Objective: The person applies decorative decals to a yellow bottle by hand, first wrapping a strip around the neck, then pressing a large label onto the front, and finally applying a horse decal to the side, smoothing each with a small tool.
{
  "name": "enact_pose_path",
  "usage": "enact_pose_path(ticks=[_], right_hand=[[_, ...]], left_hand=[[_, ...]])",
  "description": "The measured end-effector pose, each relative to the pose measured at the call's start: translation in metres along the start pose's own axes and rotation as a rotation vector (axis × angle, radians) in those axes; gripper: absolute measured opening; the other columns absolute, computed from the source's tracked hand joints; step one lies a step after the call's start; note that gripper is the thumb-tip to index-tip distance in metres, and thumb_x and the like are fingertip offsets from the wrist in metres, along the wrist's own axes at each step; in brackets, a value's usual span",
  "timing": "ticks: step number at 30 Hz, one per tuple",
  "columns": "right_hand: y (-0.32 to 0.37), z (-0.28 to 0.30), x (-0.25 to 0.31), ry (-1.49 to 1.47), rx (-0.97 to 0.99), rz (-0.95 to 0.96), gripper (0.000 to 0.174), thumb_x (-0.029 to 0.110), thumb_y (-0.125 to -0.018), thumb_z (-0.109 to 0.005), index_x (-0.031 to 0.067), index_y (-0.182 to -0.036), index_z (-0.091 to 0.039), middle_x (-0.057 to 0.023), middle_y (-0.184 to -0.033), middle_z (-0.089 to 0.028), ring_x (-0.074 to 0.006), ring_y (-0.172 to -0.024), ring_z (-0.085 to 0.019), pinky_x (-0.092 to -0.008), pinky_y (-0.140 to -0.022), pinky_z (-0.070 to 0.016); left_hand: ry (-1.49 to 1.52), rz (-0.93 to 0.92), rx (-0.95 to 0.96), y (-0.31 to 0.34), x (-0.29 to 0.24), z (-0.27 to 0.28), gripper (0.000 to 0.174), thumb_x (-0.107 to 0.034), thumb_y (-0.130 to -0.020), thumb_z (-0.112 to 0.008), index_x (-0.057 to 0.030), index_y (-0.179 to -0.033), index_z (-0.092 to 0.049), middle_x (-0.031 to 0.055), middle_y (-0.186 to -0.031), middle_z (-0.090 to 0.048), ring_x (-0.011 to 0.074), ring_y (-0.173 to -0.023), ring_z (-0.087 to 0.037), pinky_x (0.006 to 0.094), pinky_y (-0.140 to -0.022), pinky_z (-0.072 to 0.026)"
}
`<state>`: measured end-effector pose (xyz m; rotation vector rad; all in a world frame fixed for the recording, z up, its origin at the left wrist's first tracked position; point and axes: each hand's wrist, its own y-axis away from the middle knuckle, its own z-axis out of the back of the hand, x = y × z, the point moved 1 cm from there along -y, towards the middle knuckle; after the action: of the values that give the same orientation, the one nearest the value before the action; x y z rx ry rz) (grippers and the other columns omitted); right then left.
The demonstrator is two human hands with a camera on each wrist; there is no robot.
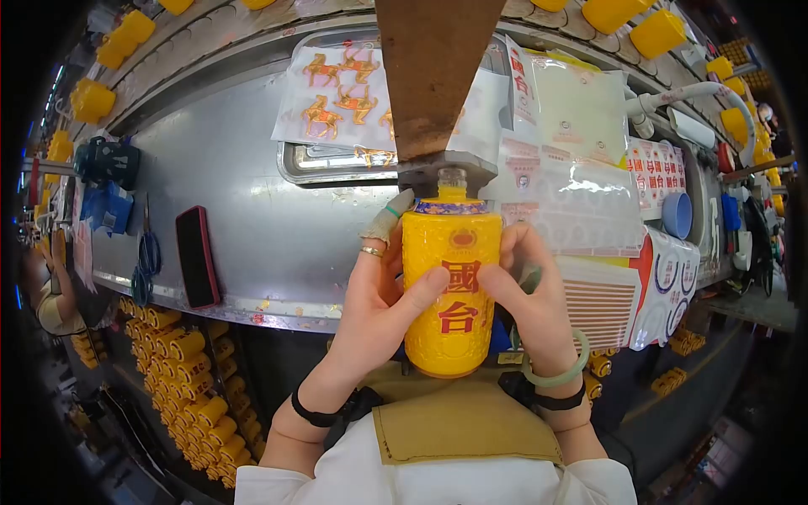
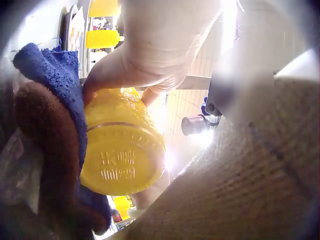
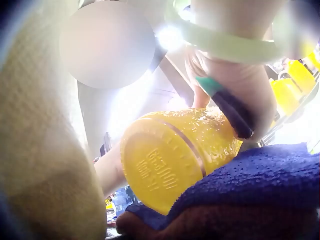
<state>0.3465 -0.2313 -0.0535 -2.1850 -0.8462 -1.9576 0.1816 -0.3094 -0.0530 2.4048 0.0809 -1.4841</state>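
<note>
A yellow embossed bottle (image 1: 452, 286) with red characters stands upright in front of me, its blue-banded neck just under a metal fixture (image 1: 444, 172) on a brown post. My left hand (image 1: 380, 296) grips its left side, thumb across the red characters; a ring and a wrapped fingertip show. My right hand (image 1: 528, 290), with a green bangle, grips the right side, thumb on the front. In the left wrist view the bottle's base (image 2: 122, 160) lies against a blue cloth (image 2: 55, 75). The right wrist view shows the base (image 3: 165, 170) on the same cloth (image 3: 260, 175).
Sheets of labels (image 1: 581, 181) and gold horse stickers (image 1: 337, 93) cover the steel bench (image 1: 252, 194). A dark phone (image 1: 198, 257) and scissors (image 1: 147, 265) lie at left, a blue cup (image 1: 677, 215) at right. Yellow bottles (image 1: 194, 387) fill racks below and line the conveyor (image 1: 126, 38).
</note>
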Motion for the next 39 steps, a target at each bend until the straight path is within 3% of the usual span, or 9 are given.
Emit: enact_pose_path(ticks=[11,15,18,29,32,34,35,37,39], right_hand=[[-0.001,0.002,0.003,-0.035,0.016,-0.021,0.029,0.012,-0.088,-0.080,0.0083,-0.097,-0.052,0.0043,-0.088,-0.043,-0.0066,-0.080,-0.041,-0.0218,-0.073,-0.0360],[-0.014,0.005,0.015,0.085,-0.002,0.021,0.027,0.012,-0.089,-0.079,0.0069,-0.098,-0.054,0.0042,-0.084,-0.043,-0.0061,-0.080,-0.042,-0.0223,-0.071,-0.0365],[-0.025,-0.001,0.021,0.165,0.008,0.111,0.028,0.014,-0.087,-0.080,0.0060,-0.098,-0.055,0.0043,-0.081,-0.045,-0.0059,-0.078,-0.043,-0.0228,-0.068,-0.0367],[-0.029,-0.003,0.026,0.295,0.008,0.156,0.032,0.018,-0.084,-0.083,0.0053,-0.098,-0.056,0.0049,-0.078,-0.048,-0.0055,-0.073,-0.043,-0.0232,-0.064,-0.0361],[-0.028,0.005,0.030,0.284,0.027,0.135,0.026,0.013,-0.087,-0.077,0.0050,-0.102,-0.058,0.0035,-0.087,-0.051,-0.0051,-0.078,-0.043,-0.0214,-0.067,-0.0353],[-0.031,0.019,0.031,0.061,0.007,0.172,0.023,0.005,-0.089,-0.070,0.0034,-0.108,-0.059,-0.0002,-0.101,-0.054,-0.0057,-0.092,-0.048,-0.0200,-0.076,-0.0392],[-0.030,0.019,0.036,0.063,0.008,0.175,0.023,0.005,-0.089,-0.070,0.0034,-0.108,-0.059,-0.0002,-0.101,-0.054,-0.0057,-0.092,-0.048,-0.0200,-0.076,-0.0392],[-0.029,0.017,0.050,0.137,-0.059,0.254,0.029,-0.005,-0.087,-0.063,0.0010,-0.114,-0.058,-0.0037,-0.114,-0.055,-0.0080,-0.107,-0.051,-0.0208,-0.087,-0.0422],[-0.032,0.021,0.057,0.119,-0.054,0.304,0.027,-0.011,-0.087,-0.061,-0.0017,-0.112,-0.060,-0.0057,-0.115,-0.058,-0.0113,-0.107,-0.056,-0.0240,-0.093,-0.0450]], left_hand=[[-0.018,-0.010,-0.007,0.000,-0.001,-0.002,0.077,-0.004,-0.098,-0.067,-0.0036,-0.161,-0.023,0.0145,-0.153,-0.043,0.0235,-0.139,-0.046,0.0396,-0.116,-0.0390],[-0.034,-0.030,-0.004,0.001,-0.001,-0.004,0.081,-0.003,-0.094,-0.071,-0.0032,-0.160,-0.024,0.0154,-0.150,-0.046,0.0239,-0.137,-0.050,0.0392,-0.113,-0.0428],[-0.072,-0.024,-0.033,0.001,-0.001,-0.010,0.082,0.001,-0.091,-0.068,-0.0016,-0.160,-0.023,0.0164,-0.152,-0.044,0.0262,-0.142,-0.044,0.0408,-0.119,-0.0348],[-0.045,-0.006,-0.037,0.003,0.000,-0.010,0.082,0.002,-0.091,-0.069,-0.0019,-0.159,-0.023,0.0172,-0.151,-0.044,0.0266,-0.141,-0.045,0.0416,-0.118,-0.0368],[-0.028,-0.010,-0.039,0.002,0.000,-0.011,0.082,0.002,-0.091,-0.069,-0.0018,-0.159,-0.023,0.0174,-0.151,-0.044,0.0270,-0.141,-0.045,0.0418,-0.118,-0.0366],[-0.026,-0.012,-0.039,0.001,0.001,-0.012,0.082,0.002,-0.091,-0.069,-0.0018,-0.159,-0.023,0.0176,-0.151,-0.044,0.0272,-0.141,-0.045,0.0419,-0.118,-0.0366],[-0.039,-0.025,-0.037,0.001,0.002,-0.011,0.082,0.002,-0.091,-0.069,-0.0017,-0.159,-0.023,0.0177,-0.151,-0.044,0.0273,-0.141,-0.045,0.0420,-0.118,-0.0366],[-0.055,-0.040,-0.037,0.001,0.001,-0.010,0.082,0.002,-0.091,-0.069,-0.0017,-0.159,-0.023,0.0179,-0.151,-0.044,0.0274,-0.141,-0.045,0.0422,-0.118,-0.0367],[-0.056,-0.029,-0.030,0.001,0.000,-0.011,0.082,0.002,-0.092,-0.070,-0.0014,-0.159,-0.023,0.0183,-0.151,-0.043,0.0276,-0.142,-0.045,0.0423,-0.118,-0.0368]])
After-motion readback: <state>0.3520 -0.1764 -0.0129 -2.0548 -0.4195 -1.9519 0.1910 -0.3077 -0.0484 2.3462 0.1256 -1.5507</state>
